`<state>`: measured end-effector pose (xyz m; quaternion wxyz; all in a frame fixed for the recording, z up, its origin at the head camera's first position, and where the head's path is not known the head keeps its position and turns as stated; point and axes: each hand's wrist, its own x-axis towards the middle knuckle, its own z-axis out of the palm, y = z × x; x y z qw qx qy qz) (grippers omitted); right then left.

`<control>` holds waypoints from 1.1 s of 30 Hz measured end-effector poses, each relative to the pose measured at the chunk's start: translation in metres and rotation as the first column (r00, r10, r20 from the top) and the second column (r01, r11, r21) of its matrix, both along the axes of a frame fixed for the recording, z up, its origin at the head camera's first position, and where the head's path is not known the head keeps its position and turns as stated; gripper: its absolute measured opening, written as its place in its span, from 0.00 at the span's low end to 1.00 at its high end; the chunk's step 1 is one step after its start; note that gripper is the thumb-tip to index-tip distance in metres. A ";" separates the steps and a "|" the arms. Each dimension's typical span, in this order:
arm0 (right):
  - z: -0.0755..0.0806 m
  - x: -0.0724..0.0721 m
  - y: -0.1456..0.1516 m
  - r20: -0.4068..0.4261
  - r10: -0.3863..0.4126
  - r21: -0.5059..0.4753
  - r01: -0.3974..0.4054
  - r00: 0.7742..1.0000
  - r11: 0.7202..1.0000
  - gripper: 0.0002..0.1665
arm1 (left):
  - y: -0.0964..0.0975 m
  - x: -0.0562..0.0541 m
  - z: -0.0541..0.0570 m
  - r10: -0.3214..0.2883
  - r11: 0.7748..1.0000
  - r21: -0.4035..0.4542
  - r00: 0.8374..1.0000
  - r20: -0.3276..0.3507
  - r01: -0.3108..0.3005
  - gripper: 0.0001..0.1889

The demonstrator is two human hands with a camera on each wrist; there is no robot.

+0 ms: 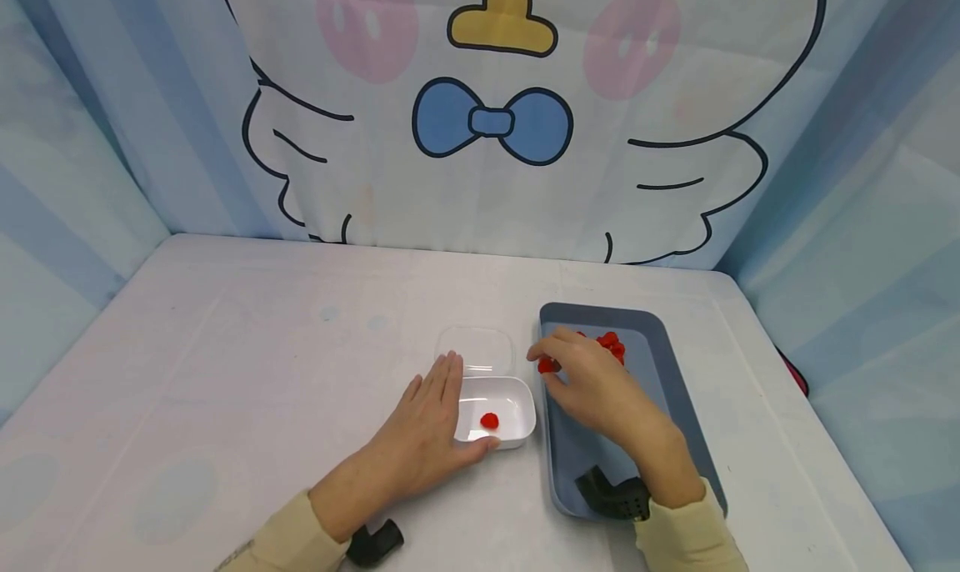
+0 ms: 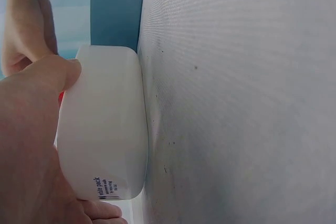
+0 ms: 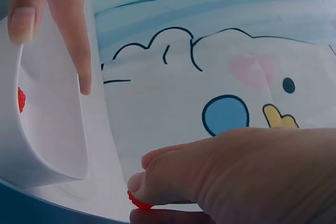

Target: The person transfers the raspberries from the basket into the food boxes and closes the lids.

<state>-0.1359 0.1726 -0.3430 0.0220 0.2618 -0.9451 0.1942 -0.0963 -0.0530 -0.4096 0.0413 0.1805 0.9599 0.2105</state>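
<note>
My left hand (image 1: 420, 439) lies along the left end of a small white plastic container (image 1: 519, 413), fingers straight and thumb on its near rim. The left wrist view shows that thumb over the rim and small print on the container's side. Inside the container lies one bumpy red raspberry (image 1: 489, 421). Over the blue-grey tray (image 1: 573, 468), my right hand (image 1: 592, 384) pinches another red raspberry (image 3: 139, 200) between thumb and fingertips. Several more red raspberries (image 1: 613, 344) lie in the tray behind the right hand, partly hidden by it.
A clear plastic lid (image 1: 480, 348) lies on the white table (image 1: 225, 372) just behind the container. The tray stands right beside the container. A curtain (image 1: 495, 197) with a cartoon figure hangs behind the table, and striped curtains flank both sides.
</note>
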 end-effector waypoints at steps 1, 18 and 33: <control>0.000 0.000 -0.001 0.002 0.007 -0.008 -0.007 1.000 1.000 0.17 | 0.000 0.000 0.000 0.000 1.000 0.000 1.000 0.002 0.000 0.57; -0.001 0.005 -0.016 0.020 0.139 -0.077 -0.137 0.990 0.988 0.17 | -0.001 0.000 0.000 -0.001 1.000 0.001 1.000 0.003 0.001 0.56; -0.005 0.007 -0.029 0.041 0.180 -0.076 -0.176 0.983 0.981 0.17 | -0.001 -0.001 0.000 0.000 1.000 -0.019 1.000 0.028 0.001 0.56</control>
